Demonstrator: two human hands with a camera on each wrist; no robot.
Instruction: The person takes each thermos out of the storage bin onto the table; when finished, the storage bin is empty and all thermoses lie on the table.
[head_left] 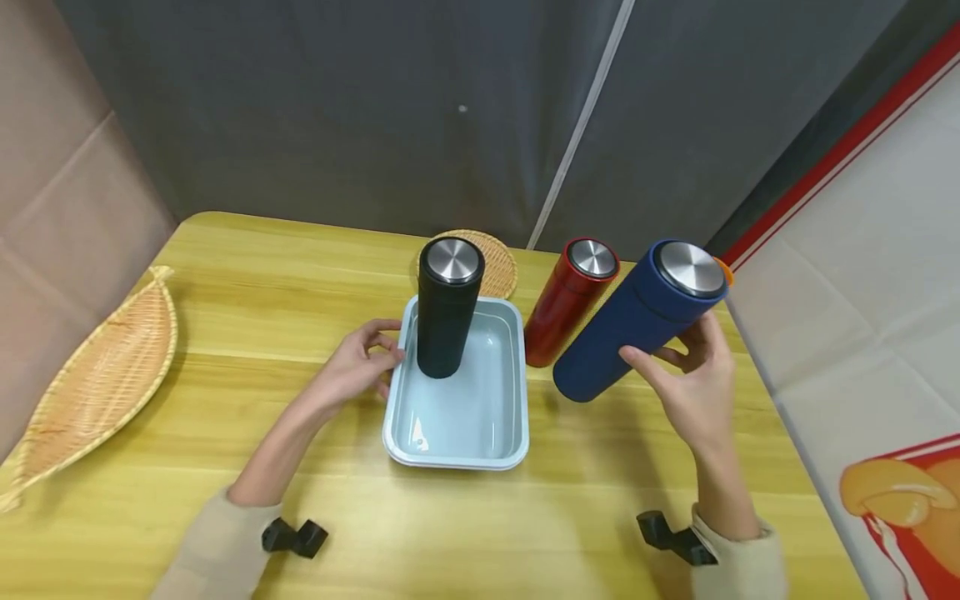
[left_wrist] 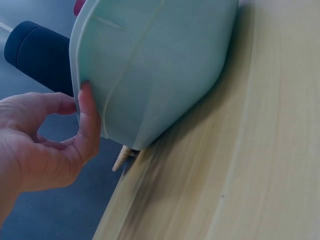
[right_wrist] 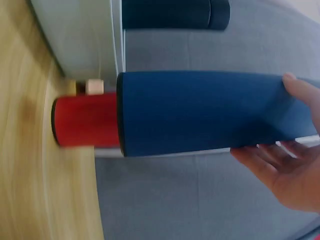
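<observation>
A blue thermos bottle (head_left: 630,321) with a silver lid is gripped by my right hand (head_left: 693,379), thumb on one side and fingers on the other. In the right wrist view its base is raised off the tabletop. My left hand (head_left: 358,362) pinches the left rim of a light blue plastic tub (head_left: 457,425); the left wrist view shows thumb and fingers on either side of that rim (left_wrist: 75,65). Inside the tub stands a black thermos bottle (head_left: 444,325). A red thermos bottle (head_left: 562,312) stands on the table between the tub and the blue bottle.
Behind the tub lies a round woven mat (head_left: 498,262). A leaf-shaped woven basket (head_left: 105,379) rests at the table's left side. An orange object (head_left: 726,271), mostly hidden, peeks out behind the blue bottle. A grey curtain (head_left: 337,117) backs the wooden table (head_left: 450,533).
</observation>
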